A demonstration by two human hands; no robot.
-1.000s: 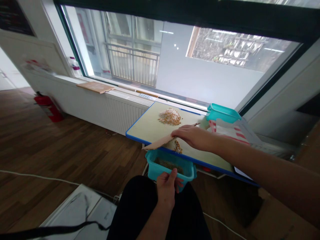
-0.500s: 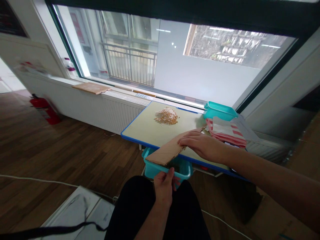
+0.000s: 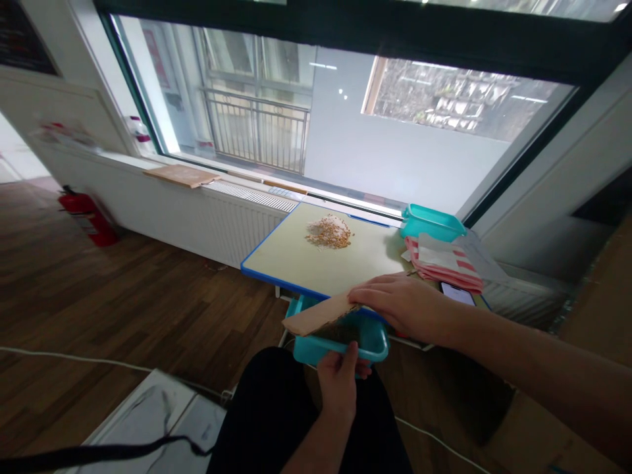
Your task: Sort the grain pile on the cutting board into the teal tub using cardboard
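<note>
Table, pale top with blue edging, serves as reference. Just below its near edge sits a turquoise box, close to the person's knees. Left hand is in front of the table's near edge and holds this box at its near wall: thumb over the rim, other fingers curled against the outside. Right hand is at the table's near edge, fingers close together and bent over a cardboard piece, gripping it; thumb hidden from view. Cardboard slants across the near edge, its left end out over the box. Box interior holds dark material, too shaded to identify.

On the table, toward the far edge and left of centre: a heap of mixed grains, yellow and whitish, a few pieces loose around it. At the table's far right corner: a second turquoise box; nearer, a folded red-and-white cloth; nearer again, a phone, screen lit pale. Left of the table, beneath the window, a white radiator.
</note>
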